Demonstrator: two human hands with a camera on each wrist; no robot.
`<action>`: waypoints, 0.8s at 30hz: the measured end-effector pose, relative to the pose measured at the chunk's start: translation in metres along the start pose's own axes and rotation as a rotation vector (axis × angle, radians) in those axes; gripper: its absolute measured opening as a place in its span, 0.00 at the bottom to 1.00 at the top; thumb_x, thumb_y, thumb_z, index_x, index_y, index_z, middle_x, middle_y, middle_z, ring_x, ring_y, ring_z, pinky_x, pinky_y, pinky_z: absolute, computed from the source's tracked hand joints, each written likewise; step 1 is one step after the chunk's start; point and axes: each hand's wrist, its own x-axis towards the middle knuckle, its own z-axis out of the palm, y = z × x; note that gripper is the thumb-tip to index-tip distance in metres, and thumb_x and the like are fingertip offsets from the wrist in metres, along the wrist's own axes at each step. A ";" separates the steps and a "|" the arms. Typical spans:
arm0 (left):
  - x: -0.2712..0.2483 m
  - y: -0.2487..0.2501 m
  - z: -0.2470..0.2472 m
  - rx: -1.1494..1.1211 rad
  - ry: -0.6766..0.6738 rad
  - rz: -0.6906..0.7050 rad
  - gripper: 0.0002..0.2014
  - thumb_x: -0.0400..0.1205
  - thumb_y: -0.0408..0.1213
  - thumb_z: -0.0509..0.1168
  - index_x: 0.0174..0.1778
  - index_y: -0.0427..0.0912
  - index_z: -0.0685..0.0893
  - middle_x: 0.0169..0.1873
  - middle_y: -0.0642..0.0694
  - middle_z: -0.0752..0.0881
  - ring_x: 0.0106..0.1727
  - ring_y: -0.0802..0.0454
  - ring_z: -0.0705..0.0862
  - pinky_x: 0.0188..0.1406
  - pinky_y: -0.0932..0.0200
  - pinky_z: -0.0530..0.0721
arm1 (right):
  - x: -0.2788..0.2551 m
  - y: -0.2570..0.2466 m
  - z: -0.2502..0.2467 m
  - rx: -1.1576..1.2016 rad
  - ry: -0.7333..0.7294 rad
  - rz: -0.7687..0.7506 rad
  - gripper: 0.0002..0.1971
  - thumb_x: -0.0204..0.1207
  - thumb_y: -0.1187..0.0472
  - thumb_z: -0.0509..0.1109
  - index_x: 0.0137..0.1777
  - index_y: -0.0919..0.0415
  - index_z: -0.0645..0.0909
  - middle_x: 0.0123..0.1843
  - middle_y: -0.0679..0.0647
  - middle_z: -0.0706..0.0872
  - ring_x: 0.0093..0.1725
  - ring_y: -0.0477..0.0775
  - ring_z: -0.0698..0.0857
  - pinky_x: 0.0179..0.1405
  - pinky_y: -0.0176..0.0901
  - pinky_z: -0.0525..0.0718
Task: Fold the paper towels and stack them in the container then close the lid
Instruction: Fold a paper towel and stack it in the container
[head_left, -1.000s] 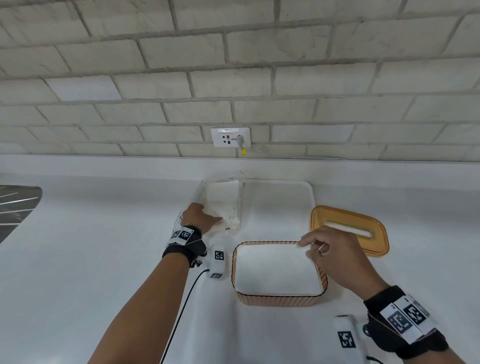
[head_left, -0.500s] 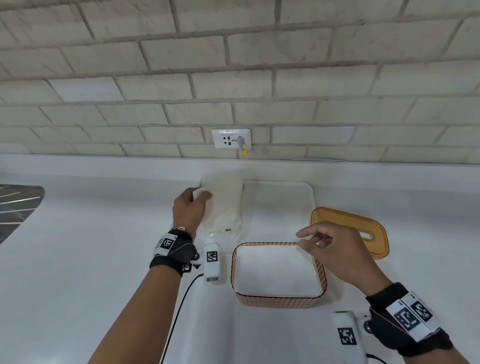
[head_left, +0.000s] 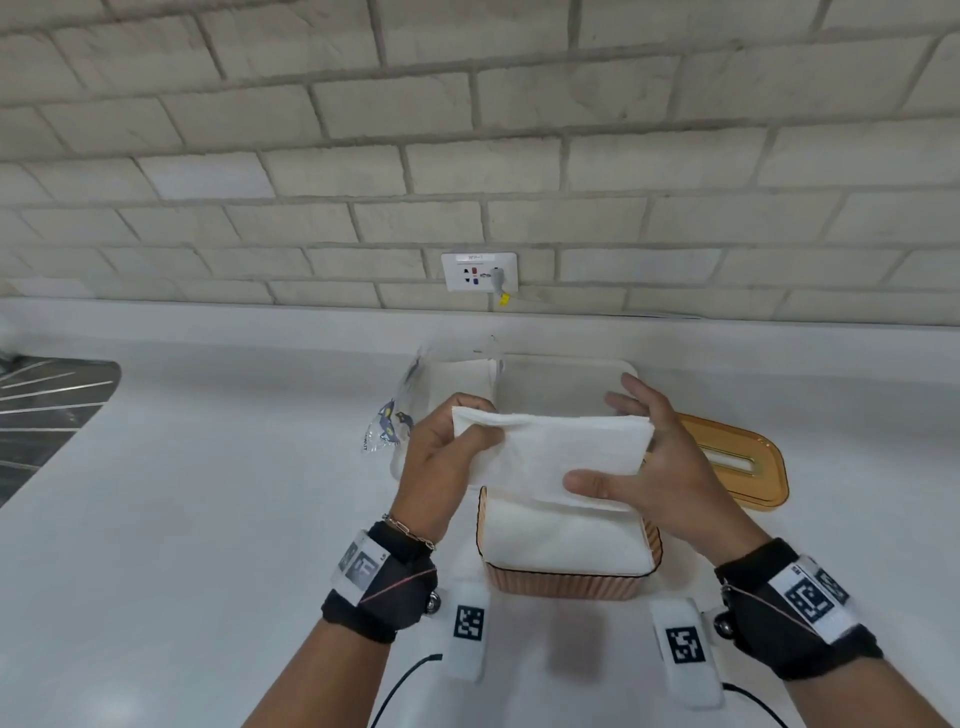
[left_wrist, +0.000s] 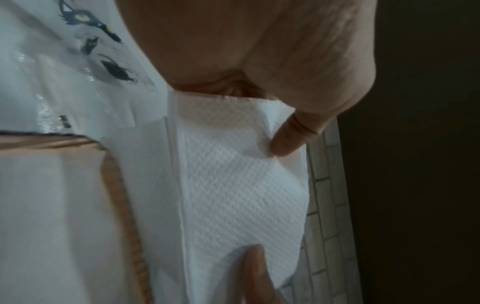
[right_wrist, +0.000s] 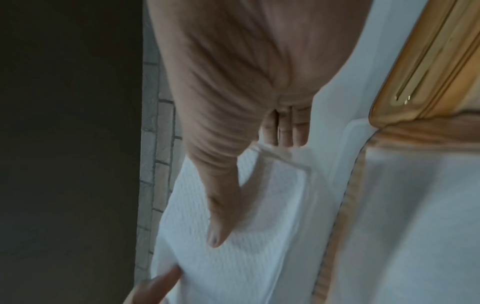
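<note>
A white embossed paper towel (head_left: 550, 457) is held in the air over the far edge of the peach ribbed container (head_left: 566, 584). My left hand (head_left: 441, 462) pinches its left end, thumb on top. My right hand (head_left: 670, 467) holds the right end, with its thumb on the front and its fingers behind. In the left wrist view the paper towel (left_wrist: 241, 185) sits under my left thumb, beside the container rim (left_wrist: 122, 195). The right wrist view shows the paper towel (right_wrist: 233, 257), the container rim (right_wrist: 337, 226) and the amber lid (right_wrist: 428, 61). The amber slotted lid (head_left: 737, 467) lies to the right of the container.
An open clear plastic pack of towels (head_left: 447, 379) lies at the left of a white tray (head_left: 566, 384) behind the container. A wall socket (head_left: 480, 273) is on the brick wall. A dark ribbed surface (head_left: 47, 410) lies at far left. White countertop surrounds everything.
My left hand drew a towel out of the pack and brought it back over the container. My right hand rose from the container's rim and took the towel's right end.
</note>
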 end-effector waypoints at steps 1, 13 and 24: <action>-0.004 -0.004 0.002 -0.004 0.001 0.004 0.04 0.72 0.31 0.70 0.39 0.45 0.85 0.35 0.51 0.84 0.39 0.54 0.82 0.38 0.64 0.80 | -0.001 0.002 -0.002 -0.027 0.002 0.000 0.65 0.50 0.43 0.94 0.87 0.34 0.61 0.79 0.31 0.76 0.76 0.41 0.77 0.74 0.45 0.79; -0.020 -0.029 0.010 0.004 0.096 -0.187 0.04 0.84 0.30 0.72 0.53 0.35 0.90 0.47 0.44 0.95 0.49 0.48 0.92 0.51 0.51 0.89 | -0.018 0.021 -0.030 -0.129 -0.101 0.144 0.49 0.47 0.45 0.95 0.72 0.39 0.80 0.67 0.38 0.83 0.65 0.37 0.81 0.54 0.34 0.80; -0.012 -0.045 0.014 0.015 0.261 -0.369 0.07 0.85 0.33 0.74 0.58 0.38 0.89 0.51 0.41 0.96 0.55 0.39 0.95 0.63 0.33 0.90 | -0.029 0.029 -0.013 -0.519 -0.203 -0.077 0.56 0.60 0.49 0.92 0.80 0.17 0.62 0.64 0.35 0.80 0.66 0.43 0.77 0.67 0.40 0.78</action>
